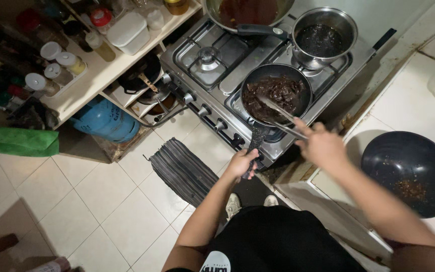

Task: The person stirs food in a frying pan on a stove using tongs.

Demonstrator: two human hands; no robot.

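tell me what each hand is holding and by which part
The left hand grips the frying pan by the end of its dark handle. The right hand holds the metal spoon by its handle end, with its bowl in the dark food.

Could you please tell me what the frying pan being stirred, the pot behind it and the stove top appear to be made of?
Frying pan: dark, matte, probably non-stick coated metal. Pot: shiny silver with bright reflections, likely stainless steel. Stove top: brushed, grey, reflective sheet, probably also stainless steel.

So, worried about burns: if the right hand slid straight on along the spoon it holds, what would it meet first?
Probably the near rim of the black frying pan of dark food; right hand points there along the metal spoon.
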